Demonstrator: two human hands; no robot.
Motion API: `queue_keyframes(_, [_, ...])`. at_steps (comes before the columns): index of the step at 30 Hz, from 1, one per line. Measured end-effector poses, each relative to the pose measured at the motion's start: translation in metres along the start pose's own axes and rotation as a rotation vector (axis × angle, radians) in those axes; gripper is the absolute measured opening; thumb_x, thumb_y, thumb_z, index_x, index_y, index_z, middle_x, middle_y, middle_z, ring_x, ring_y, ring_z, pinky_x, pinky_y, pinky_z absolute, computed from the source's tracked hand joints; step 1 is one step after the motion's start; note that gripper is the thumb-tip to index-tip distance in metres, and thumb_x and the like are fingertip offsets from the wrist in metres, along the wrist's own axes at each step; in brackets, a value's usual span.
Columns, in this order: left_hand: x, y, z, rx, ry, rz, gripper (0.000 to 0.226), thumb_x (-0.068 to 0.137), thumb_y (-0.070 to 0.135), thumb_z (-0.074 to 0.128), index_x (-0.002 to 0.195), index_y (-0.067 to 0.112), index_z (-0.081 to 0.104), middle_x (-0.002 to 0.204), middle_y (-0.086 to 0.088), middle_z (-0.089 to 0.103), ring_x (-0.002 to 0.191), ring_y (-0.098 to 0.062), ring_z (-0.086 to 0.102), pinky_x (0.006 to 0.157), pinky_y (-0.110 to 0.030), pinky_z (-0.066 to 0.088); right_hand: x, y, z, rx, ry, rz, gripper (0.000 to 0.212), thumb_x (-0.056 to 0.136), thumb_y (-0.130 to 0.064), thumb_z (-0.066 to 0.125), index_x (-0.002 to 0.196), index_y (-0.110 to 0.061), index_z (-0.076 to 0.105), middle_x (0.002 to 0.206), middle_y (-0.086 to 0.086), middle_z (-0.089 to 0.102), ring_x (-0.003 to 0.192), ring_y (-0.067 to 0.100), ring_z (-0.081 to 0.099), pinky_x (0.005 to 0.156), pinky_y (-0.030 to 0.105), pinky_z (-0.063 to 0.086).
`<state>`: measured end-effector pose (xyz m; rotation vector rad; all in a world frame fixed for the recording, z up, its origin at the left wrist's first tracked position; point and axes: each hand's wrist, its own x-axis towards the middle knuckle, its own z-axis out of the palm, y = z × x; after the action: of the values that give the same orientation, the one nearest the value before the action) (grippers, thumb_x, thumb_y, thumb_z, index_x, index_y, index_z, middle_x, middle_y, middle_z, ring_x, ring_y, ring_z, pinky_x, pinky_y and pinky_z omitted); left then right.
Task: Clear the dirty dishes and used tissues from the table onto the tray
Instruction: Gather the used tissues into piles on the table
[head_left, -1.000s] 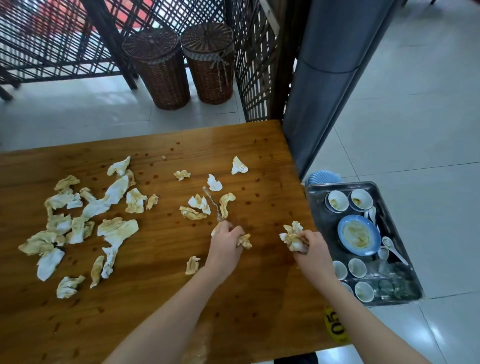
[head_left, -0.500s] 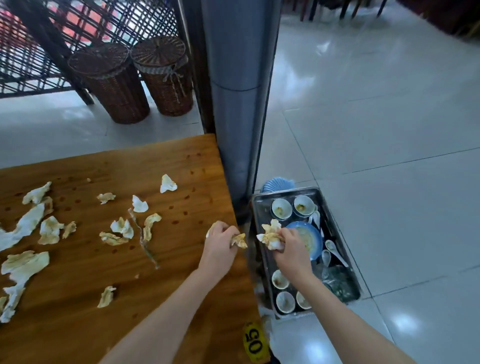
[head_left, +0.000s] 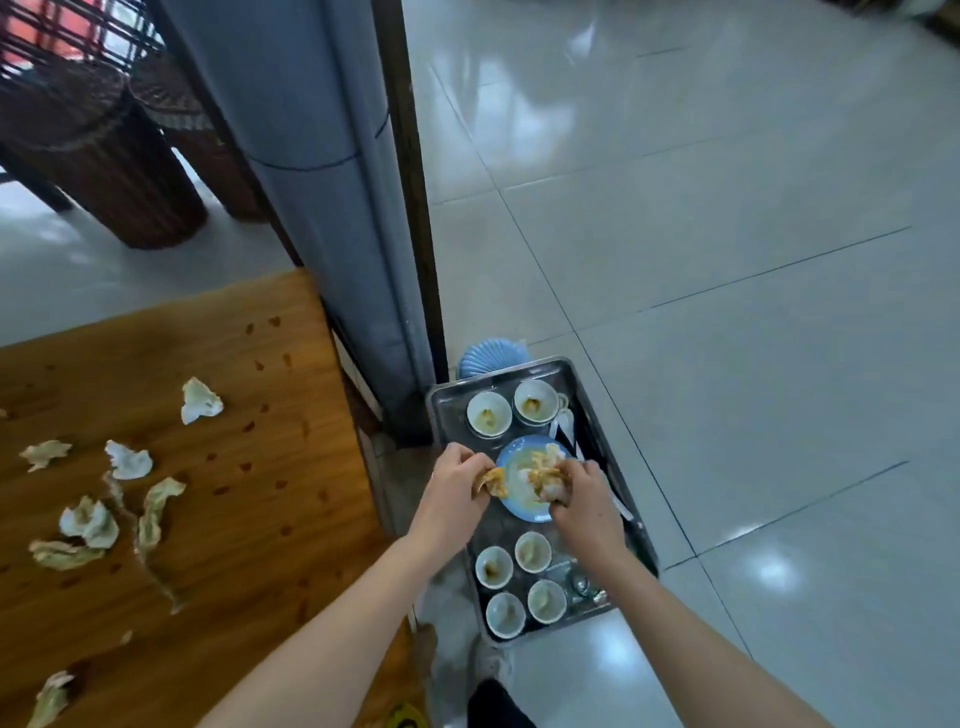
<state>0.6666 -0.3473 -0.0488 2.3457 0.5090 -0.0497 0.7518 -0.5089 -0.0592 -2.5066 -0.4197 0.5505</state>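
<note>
The left hand (head_left: 451, 491) pinches a small crumpled tissue (head_left: 492, 480), white paper blotched yellow-brown, with its fingers curled round it. The right hand (head_left: 587, 501) grips a bigger wad of tissues (head_left: 544, 470), equally stained and scrunched into soft folds. Both hands are over the blue plate (head_left: 522, 512), a round glossy dish smeared with sauce, which sits midway along the metal tray (head_left: 643, 540). The tray is rectangular, shiny and rimmed, and lies lower than the tabletop, just beside the table's end. Small white cups (head_left: 488, 413), round and glazed with brown dregs, stand in it: two beyond the plate, four nearer the person. More soiled tissues (head_left: 200, 402) lie scattered, torn and curled, on the wooden table (head_left: 249, 519), whose varnished orange top is dotted with dark spots. Pale glossy tiles (head_left: 727, 312) cover the floor; two dark wicker baskets (head_left: 104, 171) stand behind a grey column (head_left: 311, 182)
</note>
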Motion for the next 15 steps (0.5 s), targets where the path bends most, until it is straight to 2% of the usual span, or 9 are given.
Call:
queue_keyframes(3, [0.018, 0.005, 0.010, -0.014, -0.026, 0.004, 0.023, 0.087, 0.008, 0.066, 0.105, 0.021, 0.064, 0.103, 0.008, 0.042, 0.095, -0.012, 0.048, 0.086, -0.028, 0.049, 0.014, 0.011, -0.004, 0.015, 0.000, 0.041, 0.038, 0.076, -0.002, 0.058, 0.112, -0.014, 0.054, 0.108, 0.003, 0.046, 0.098, 0.025, 0.050, 0.072, 0.033, 0.044])
queue_keyframes(7, [0.036, 0.009, 0.018, -0.033, -0.060, -0.005, 0.022, 0.086, 0.008, 0.066, 0.105, 0.019, 0.064, 0.102, 0.007, 0.042, 0.093, -0.012, 0.049, 0.086, -0.030, 0.049, 0.028, 0.024, -0.006, 0.083, -0.053, 0.032, 0.063, 0.075, -0.005, 0.069, 0.133, -0.018, 0.047, 0.129, 0.005, 0.043, 0.116, 0.022, 0.045, 0.091, 0.028, 0.039])
queue_keyframes(10, [0.047, 0.010, 0.022, -0.044, -0.073, -0.015, 0.021, 0.087, 0.007, 0.064, 0.105, 0.017, 0.065, 0.103, 0.005, 0.043, 0.094, -0.015, 0.050, 0.086, -0.032, 0.048, 0.033, 0.031, -0.006, 0.095, -0.082, 0.043, 0.069, 0.076, -0.011, 0.073, 0.138, -0.016, 0.043, 0.135, 0.006, 0.040, 0.125, 0.023, 0.041, 0.102, 0.032, 0.038])
queue_keyframes(15, [0.061, 0.021, 0.028, -0.051, -0.116, -0.032, 0.024, 0.087, 0.006, 0.063, 0.110, 0.014, 0.065, 0.110, 0.000, 0.046, 0.106, -0.021, 0.049, 0.091, -0.036, 0.047, 0.031, 0.042, -0.007, 0.123, -0.041, 0.061, 0.061, 0.077, -0.009, 0.072, 0.133, -0.018, 0.048, 0.128, 0.002, 0.046, 0.119, 0.019, 0.047, 0.097, 0.028, 0.040])
